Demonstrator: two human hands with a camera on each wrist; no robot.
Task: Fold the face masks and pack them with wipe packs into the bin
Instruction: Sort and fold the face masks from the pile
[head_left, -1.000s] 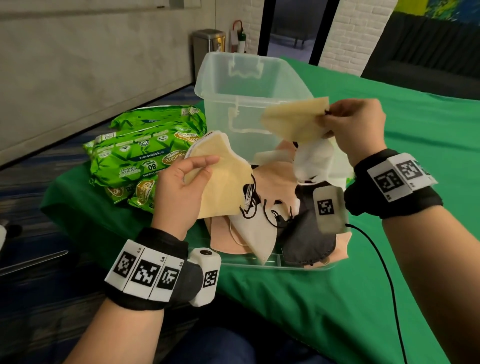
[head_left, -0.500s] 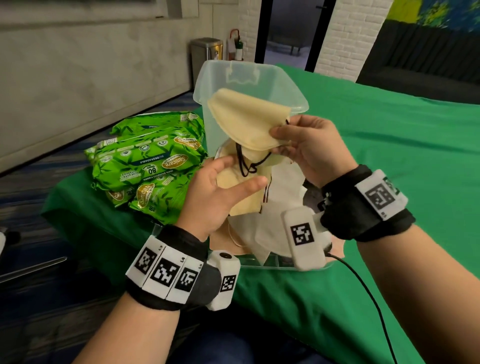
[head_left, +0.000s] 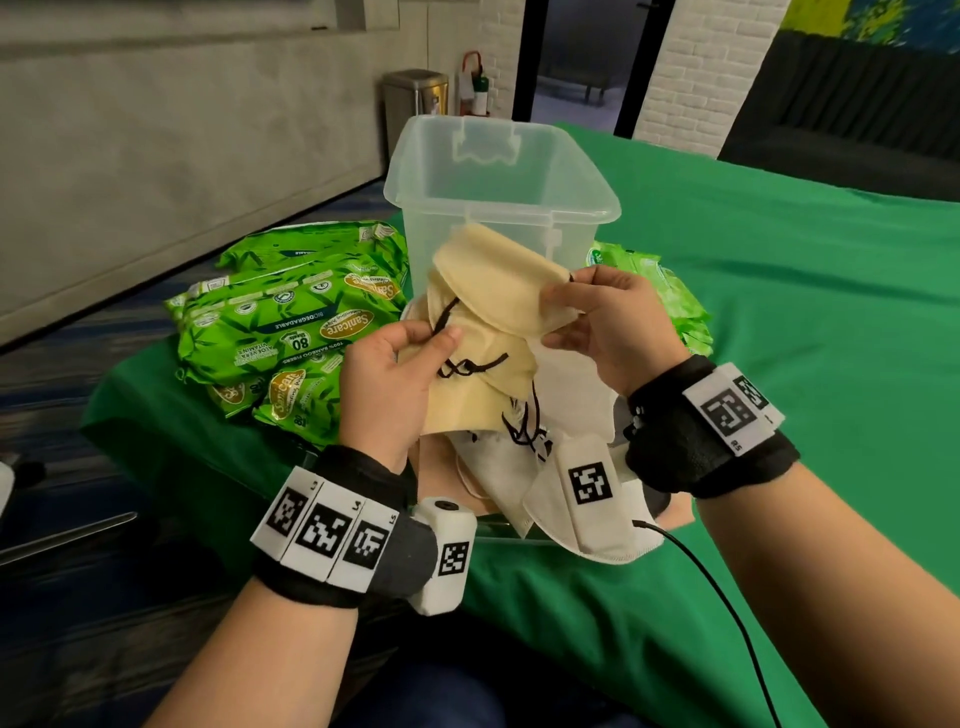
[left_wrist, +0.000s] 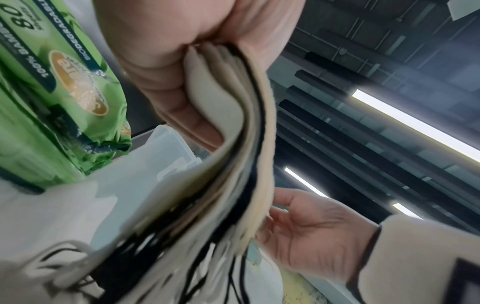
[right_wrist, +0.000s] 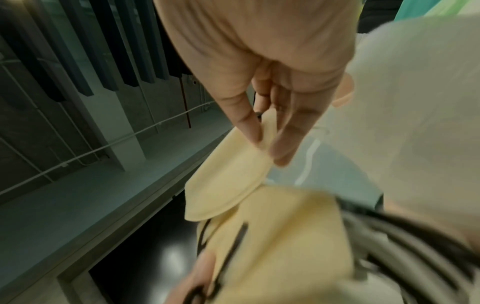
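Head view first: my left hand pinches a yellow mask with its black ear loops at frame centre, and my right hand pinches a second yellow mask just above it, in front of the clear bin. More masks lie heaped below on the green tabletop. Wipe packs sit at centre left; I can read "Sanicare", "80", "BIODEGRADABLE" and "100% BAMBOO FIBRES". To stack these well, I judge I should line up the edges, tuck the loops inside and press flat before dropping them in the bin, which looks empty.

Left wrist view: my fingers clamp several cream layers with black cord between them; a pack at upper left shows "80" and "100% BAMB…".

Right wrist view: thumb and fingertips nip the mask's corner at centre; the lower half is blurred.
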